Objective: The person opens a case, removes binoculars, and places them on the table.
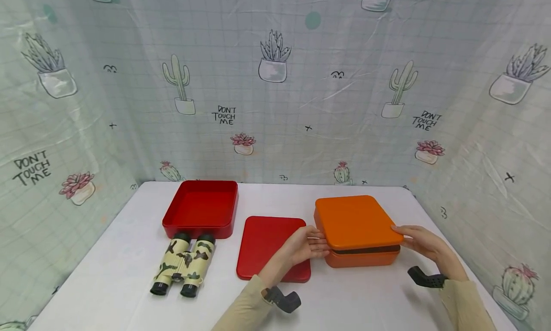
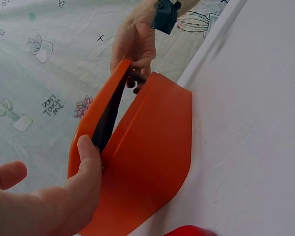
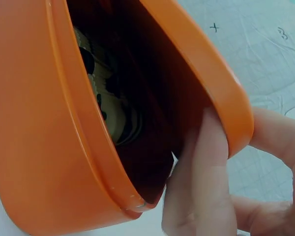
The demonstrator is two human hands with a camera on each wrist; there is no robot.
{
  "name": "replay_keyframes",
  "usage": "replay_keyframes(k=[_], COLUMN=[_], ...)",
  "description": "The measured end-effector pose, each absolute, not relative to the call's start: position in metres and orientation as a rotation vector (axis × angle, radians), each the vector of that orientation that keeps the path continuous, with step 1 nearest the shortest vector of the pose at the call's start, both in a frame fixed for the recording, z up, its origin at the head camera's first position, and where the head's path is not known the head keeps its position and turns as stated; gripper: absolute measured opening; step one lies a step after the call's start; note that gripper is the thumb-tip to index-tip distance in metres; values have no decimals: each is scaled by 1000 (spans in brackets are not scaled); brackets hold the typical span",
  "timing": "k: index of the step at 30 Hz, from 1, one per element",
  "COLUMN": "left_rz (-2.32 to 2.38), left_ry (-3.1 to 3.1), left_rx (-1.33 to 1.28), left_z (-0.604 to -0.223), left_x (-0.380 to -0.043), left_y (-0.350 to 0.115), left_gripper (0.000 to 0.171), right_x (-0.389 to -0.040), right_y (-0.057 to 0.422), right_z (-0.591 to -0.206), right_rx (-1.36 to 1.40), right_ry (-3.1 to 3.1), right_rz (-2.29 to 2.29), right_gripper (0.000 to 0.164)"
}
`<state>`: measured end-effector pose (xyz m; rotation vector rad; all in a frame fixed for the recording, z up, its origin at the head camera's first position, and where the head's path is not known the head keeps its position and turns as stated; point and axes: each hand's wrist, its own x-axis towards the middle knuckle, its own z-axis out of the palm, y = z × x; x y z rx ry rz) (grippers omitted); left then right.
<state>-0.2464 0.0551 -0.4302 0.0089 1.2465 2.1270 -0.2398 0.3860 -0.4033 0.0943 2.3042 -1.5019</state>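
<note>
An orange square box (image 1: 363, 260) stands at the table's right side, its orange lid (image 1: 355, 221) tilted up along the near edge with a dark gap beneath. My right hand (image 1: 424, 243) pinches the lid's near right corner, thumb on top and fingers tucked under the rim. At the left side, my left hand (image 1: 303, 245) touches the lid's edge and the gap with extended fingers, its thumb (image 2: 9, 174) held away. Through the gap, the right wrist view shows a camouflage-patterned object (image 3: 119, 115) inside the box, partly hidden in shadow.
A flat red lid (image 1: 264, 247) lies left of the orange box, partly under my left forearm. Farther left is an uncovered red box (image 1: 200, 230), with camouflage binoculars (image 1: 185, 264) in front of it. A printed cactus curtain (image 1: 275, 106) surrounds the white table.
</note>
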Motion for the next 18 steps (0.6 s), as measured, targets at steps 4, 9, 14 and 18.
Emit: replay_keyframes(k=[4, 9, 14, 18], left_rz=[2112, 2104, 2077, 2050], left_ry=[1266, 1261, 1242, 1214], left_rx=[-1, -16, -5, 19], left_z=[-430, -430, -432, -433], left_x=[-246, -246, -248, -252], left_y=[56, 56, 56, 55], left_gripper=[42, 43, 45, 47], right_x=[-241, -241, -240, -240], right_y=[387, 391, 399, 404], right_z=[-405, -406, -403, -398], right_rx=[81, 102, 46, -7], right_ry=[2293, 2254, 2142, 2033], right_rz=[-1529, -1593, -1643, -1683], right_gripper=[72, 74, 62, 47])
